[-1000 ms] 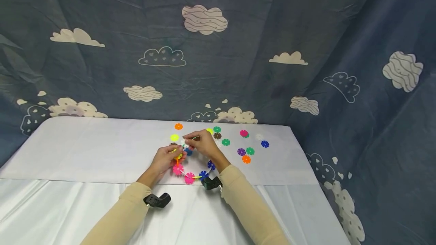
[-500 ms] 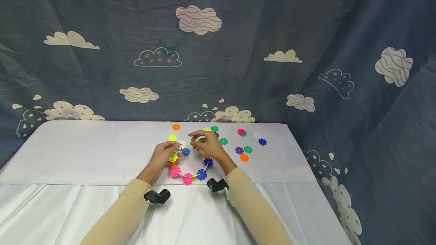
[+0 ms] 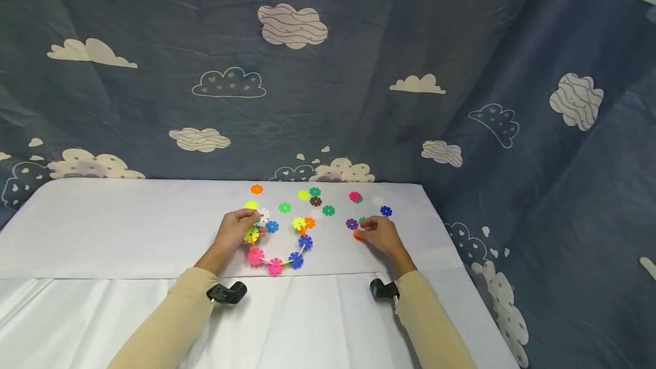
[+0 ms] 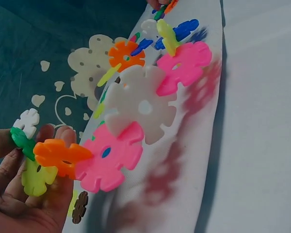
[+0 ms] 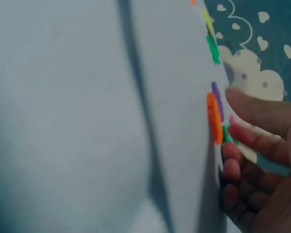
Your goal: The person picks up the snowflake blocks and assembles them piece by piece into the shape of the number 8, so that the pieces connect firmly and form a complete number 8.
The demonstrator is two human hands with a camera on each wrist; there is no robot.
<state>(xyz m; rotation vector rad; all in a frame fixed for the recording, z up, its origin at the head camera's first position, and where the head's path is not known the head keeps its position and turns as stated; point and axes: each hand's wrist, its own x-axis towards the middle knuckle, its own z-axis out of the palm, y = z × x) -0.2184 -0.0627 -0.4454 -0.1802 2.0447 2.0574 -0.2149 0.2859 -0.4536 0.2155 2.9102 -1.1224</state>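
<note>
One white link [image 4: 134, 95] face-on, left-wrist only

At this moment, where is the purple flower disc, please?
In the head view, the purple disc lies left of the right hand, just beyond an orange disc.

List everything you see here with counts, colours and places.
Disc chain: one, multicoloured, low centre of the head view.
Loose discs: over a dozen, mixed colours, mostly beyond and right of the chain.
Work surface: one, white, beneath the discs.
Backdrop: apparently one, dark blue with pale clouds, behind and right.
Wrist cameras: two, black, one per wrist.
Sleeves: two, beige, on the arms.
Left hand: one, bare, pinching the chain's left side.
Right hand: one, bare, beside an orange disc.
</note>
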